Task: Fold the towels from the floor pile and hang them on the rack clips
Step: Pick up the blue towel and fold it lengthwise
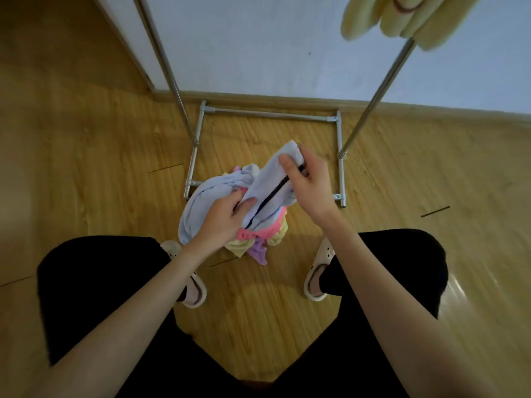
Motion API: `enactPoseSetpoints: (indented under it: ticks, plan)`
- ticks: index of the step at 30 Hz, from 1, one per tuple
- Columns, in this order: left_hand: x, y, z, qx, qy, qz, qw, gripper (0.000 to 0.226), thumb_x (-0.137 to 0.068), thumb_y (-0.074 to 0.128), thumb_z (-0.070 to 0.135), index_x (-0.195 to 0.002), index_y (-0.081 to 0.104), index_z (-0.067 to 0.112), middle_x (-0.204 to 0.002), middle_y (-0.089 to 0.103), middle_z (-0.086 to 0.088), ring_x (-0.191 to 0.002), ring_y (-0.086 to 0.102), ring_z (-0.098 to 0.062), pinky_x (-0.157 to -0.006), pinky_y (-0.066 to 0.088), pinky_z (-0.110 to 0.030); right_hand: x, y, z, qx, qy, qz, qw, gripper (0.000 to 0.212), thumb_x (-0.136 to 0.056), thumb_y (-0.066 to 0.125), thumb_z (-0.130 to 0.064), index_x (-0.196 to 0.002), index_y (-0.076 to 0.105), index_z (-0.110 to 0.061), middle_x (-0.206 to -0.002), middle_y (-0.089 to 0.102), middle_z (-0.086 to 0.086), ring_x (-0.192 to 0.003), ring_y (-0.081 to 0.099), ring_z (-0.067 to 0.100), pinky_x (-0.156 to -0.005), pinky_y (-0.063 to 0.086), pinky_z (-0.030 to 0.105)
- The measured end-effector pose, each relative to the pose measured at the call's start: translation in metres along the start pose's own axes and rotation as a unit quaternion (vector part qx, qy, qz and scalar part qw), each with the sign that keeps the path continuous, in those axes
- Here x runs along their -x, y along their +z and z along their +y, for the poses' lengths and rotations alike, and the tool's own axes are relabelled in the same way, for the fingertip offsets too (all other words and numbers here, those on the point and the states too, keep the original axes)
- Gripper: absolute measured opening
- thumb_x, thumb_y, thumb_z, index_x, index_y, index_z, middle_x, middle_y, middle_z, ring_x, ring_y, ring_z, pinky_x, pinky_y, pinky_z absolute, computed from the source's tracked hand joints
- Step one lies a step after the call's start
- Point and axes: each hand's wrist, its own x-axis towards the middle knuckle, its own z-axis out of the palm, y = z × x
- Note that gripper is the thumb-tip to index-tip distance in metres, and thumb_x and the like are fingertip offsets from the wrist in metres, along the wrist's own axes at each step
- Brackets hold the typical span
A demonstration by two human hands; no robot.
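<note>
A pale blue towel (273, 179) with a dark stripe is held up over the floor pile (258, 239) of pink, yellow and purple towels. My left hand (224, 216) grips its lower end, thumb on top. My right hand (307, 179) pinches its upper end near the stripe. The rest of the blue towel droops to the left onto the pile. The metal rack (270, 114) stands behind the pile against the wall. Yellow towels (402, 18) hang at the top right; the clips are not visible.
The rack's two slanted poles (169, 76) rise on either side of the pile, and its base bars frame the floor behind it. My feet in light slippers (319, 271) flank the pile. Wooden floor spreads left and right; the wall lies behind the rack.
</note>
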Motion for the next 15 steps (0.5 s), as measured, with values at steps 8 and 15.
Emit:
enactPoseSetpoints:
  ticks: [8,15]
  plan:
    - [0.011,-0.043,0.059,0.087,-0.033,0.049,0.994,0.036,-0.1,0.047,0.022,-0.065,0.043,0.011,-0.058,0.038,-0.008,-0.053,0.039,-0.007,-0.053,0.029,-0.022,0.023,-0.036,-0.072,-0.041,-0.069,0.076,0.994,0.03,-0.095,0.054,-0.009,-0.069,0.04,-0.007,-0.06,0.031,-0.006,-0.053,0.029,0.002,-0.051,0.026,0.015]
    - [0.014,-0.078,0.131,0.144,-0.021,0.171,0.974,0.022,-0.096,0.05,0.011,-0.079,0.058,-0.002,-0.07,0.051,-0.013,-0.067,0.049,-0.019,-0.062,0.039,-0.035,0.038,-0.063,-0.092,0.073,-0.144,0.117,0.98,0.015,-0.091,0.058,-0.01,-0.076,0.058,-0.006,-0.073,0.052,0.002,-0.069,0.049,0.009,-0.064,0.037,0.018]
